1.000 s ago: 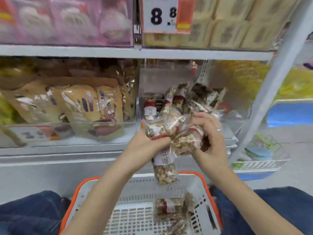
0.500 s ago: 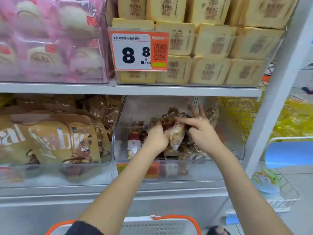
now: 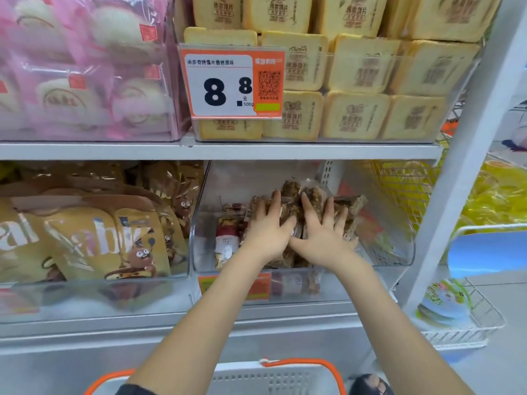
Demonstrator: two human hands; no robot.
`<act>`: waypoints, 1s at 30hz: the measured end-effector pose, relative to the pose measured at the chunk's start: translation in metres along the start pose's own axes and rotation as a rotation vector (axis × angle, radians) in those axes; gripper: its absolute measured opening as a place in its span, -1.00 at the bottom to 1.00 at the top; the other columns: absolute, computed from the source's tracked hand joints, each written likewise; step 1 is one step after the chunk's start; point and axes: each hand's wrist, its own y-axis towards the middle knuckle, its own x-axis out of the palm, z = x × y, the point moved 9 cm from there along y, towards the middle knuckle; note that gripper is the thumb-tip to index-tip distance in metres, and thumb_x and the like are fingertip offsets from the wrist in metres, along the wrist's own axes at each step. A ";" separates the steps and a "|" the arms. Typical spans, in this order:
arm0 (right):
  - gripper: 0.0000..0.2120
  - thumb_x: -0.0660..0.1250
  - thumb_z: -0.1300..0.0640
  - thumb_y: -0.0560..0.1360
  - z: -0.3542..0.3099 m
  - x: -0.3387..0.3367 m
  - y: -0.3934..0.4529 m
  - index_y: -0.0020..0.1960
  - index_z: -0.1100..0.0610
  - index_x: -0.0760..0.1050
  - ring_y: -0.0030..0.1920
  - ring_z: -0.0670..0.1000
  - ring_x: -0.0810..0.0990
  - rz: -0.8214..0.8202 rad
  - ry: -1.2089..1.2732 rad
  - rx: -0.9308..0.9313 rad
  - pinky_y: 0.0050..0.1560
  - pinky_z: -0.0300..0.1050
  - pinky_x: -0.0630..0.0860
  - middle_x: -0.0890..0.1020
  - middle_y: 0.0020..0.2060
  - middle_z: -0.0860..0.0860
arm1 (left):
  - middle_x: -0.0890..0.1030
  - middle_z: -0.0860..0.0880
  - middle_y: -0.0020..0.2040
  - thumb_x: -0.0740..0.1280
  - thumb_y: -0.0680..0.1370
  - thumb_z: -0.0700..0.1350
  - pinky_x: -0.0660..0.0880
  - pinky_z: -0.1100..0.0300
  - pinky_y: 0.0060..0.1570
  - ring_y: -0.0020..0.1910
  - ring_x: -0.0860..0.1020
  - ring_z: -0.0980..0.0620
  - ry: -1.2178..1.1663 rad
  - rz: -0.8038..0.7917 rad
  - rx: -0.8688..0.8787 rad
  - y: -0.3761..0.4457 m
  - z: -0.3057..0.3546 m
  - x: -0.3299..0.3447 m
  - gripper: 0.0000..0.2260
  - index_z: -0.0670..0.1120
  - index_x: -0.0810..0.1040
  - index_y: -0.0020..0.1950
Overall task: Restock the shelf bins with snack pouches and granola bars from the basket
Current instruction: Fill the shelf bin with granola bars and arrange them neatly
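Hands (image 3: 268, 232) flat on crinkly granola bars (image 3: 291, 192) — clear bin (image 3: 399, 252)

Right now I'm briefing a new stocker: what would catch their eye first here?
Both hands, left hand and right hand, press flat on granola bars in the clear bin on the lower shelf. Above it hangs an orange price tag reading 8.8.

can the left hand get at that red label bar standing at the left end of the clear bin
Probably yes. The left hand lies flat on the granola bars inside the clear bin, and the red-label bar stands just beside it with nothing between.
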 end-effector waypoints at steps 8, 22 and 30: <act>-0.46 0.21 -0.15 0.48 -0.015 -0.034 -0.035 0.44 -0.16 0.23 0.51 0.17 0.09 0.469 0.076 -0.148 0.43 0.34 0.04 0.22 0.50 0.01 | -0.02 -0.19 0.55 0.12 0.62 0.05 -0.01 -0.08 0.48 0.52 -0.11 -0.19 0.126 0.056 0.035 -0.019 0.011 -0.019 -0.45 0.02 -0.01 0.55; -0.57 0.29 0.21 0.51 0.090 0.237 -0.183 0.34 0.13 0.27 -0.11 0.12 0.55 -0.324 0.317 0.294 -0.15 -0.01 0.49 0.50 -0.12 0.01 | 0.49 -0.02 0.09 0.27 0.53 -0.29 0.44 0.25 -0.07 0.03 0.51 0.00 -0.229 -0.127 -0.287 -0.258 -0.206 0.113 -0.76 0.07 0.44 0.01; -0.23 0.38 0.28 0.47 0.177 0.391 -0.268 0.54 0.04 0.05 0.30 0.15 0.45 -0.925 0.077 0.416 0.11 -0.11 0.53 0.25 0.47 0.13 | 0.23 -0.03 0.45 0.34 0.53 -0.14 0.42 0.15 0.17 0.36 0.31 -0.03 0.046 -0.664 -0.494 -0.341 -0.294 0.227 -0.43 0.01 0.19 0.47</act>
